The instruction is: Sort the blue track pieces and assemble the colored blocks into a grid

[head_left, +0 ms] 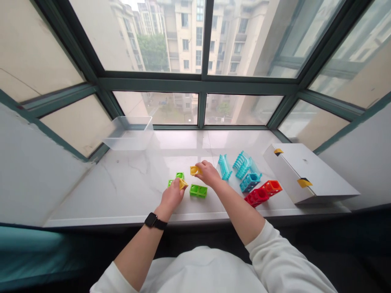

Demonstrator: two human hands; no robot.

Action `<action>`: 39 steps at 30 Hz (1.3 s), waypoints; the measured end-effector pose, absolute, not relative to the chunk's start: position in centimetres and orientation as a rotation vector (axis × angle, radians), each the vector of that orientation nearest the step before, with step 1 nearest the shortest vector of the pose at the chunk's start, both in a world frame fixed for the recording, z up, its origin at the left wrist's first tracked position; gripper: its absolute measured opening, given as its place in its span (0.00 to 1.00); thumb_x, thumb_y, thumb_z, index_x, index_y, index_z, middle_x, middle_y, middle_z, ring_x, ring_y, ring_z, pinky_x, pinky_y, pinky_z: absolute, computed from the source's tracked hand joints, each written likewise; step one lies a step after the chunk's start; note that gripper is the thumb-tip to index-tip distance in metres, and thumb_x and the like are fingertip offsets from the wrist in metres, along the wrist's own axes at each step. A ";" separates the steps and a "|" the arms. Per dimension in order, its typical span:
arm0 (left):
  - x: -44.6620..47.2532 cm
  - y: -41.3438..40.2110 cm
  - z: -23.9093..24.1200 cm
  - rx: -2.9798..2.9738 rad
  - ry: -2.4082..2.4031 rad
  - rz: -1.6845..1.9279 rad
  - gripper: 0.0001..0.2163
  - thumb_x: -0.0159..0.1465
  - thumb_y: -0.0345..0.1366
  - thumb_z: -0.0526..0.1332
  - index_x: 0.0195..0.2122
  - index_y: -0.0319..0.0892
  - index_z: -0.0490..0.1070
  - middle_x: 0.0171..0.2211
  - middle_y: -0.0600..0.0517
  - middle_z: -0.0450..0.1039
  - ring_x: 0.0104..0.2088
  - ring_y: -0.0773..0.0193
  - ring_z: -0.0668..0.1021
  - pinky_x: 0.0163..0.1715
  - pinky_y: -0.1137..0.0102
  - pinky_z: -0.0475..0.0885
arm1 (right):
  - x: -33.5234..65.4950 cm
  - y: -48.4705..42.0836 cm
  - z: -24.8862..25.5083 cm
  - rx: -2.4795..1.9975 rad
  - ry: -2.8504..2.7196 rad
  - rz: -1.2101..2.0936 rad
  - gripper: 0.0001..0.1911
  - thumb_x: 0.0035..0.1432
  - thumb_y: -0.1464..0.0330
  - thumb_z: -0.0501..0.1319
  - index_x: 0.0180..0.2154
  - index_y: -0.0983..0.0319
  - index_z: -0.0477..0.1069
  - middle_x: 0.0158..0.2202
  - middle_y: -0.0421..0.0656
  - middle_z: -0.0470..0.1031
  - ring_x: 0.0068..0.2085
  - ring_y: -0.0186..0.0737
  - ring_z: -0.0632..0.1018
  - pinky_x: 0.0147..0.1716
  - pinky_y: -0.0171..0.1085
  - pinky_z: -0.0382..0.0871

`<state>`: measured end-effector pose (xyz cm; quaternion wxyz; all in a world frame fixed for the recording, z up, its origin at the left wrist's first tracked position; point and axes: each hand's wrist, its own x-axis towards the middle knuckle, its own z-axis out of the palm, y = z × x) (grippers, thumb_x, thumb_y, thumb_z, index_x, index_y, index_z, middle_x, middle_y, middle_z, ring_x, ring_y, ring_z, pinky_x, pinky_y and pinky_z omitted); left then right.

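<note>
My left hand is closed around a small yellow plastic block, just above the marble windowsill. My right hand pinches a second yellow block a little farther back. Between and around my hands lie green blocks: a double one in front of my right hand, a single one behind my left hand and another partly hidden by it. A black watch sits on my left wrist.
Right of my hands lie light blue curved track pieces, a blue block, an orange block and a red block. A white box with yellow corner tabs lies at the right. A clear plastic bin stands back left by the window.
</note>
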<state>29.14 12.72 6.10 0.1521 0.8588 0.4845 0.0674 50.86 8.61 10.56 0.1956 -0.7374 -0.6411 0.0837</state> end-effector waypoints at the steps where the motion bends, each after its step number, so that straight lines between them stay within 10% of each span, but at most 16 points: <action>1: 29.2 12.6 5.9 2.460 1.404 0.193 0.21 0.75 0.47 0.54 0.65 0.42 0.62 0.57 0.37 0.74 0.45 0.49 0.82 0.42 0.61 0.75 | 51.2 8.9 9.9 -2.105 -1.732 0.231 0.24 0.61 0.61 0.73 0.57 0.55 0.74 0.52 0.46 0.72 0.53 0.46 0.75 0.49 0.38 0.68; 17: 29.6 11.6 6.8 2.504 1.540 0.077 0.30 0.72 0.42 0.57 0.74 0.44 0.53 0.56 0.38 0.75 0.42 0.50 0.83 0.39 0.62 0.75 | 51.7 10.6 5.5 -2.293 -1.882 0.489 0.34 0.62 0.47 0.68 0.66 0.45 0.67 0.53 0.46 0.78 0.50 0.49 0.81 0.45 0.38 0.69; 26: 27.3 10.9 7.9 2.521 1.482 0.178 0.08 0.73 0.41 0.58 0.48 0.47 0.73 0.45 0.49 0.79 0.40 0.57 0.81 0.35 0.67 0.69 | 52.0 8.7 5.1 -2.307 -1.850 0.478 0.19 0.69 0.51 0.61 0.57 0.48 0.77 0.53 0.46 0.75 0.51 0.47 0.79 0.46 0.38 0.69; 39: 26.2 11.9 7.9 2.699 1.278 0.073 0.08 0.70 0.41 0.61 0.35 0.47 0.77 0.39 0.48 0.79 0.43 0.54 0.80 0.37 0.66 0.72 | 51.4 6.5 4.5 -2.156 -1.608 0.420 0.24 0.64 0.56 0.70 0.58 0.57 0.73 0.52 0.48 0.74 0.51 0.46 0.78 0.49 0.39 0.69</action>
